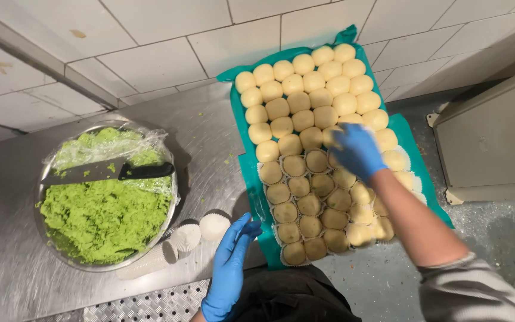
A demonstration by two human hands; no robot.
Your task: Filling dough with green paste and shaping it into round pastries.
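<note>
Blue-gloved left hand hovers near the worktop edge, fingers loosely spread, empty, beside paper cups. Right hand presses on dough balls mid-tray, grip unclear; cupping seems half done, bare balls next.

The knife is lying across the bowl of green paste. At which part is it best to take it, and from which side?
Probably best by the black handle of the knife, which rests over the right rim of the bowl and looks clean. Come from the right, from above. The blade points left over the green paste, carries smears of it, and lies flat on the plastic film.
</note>
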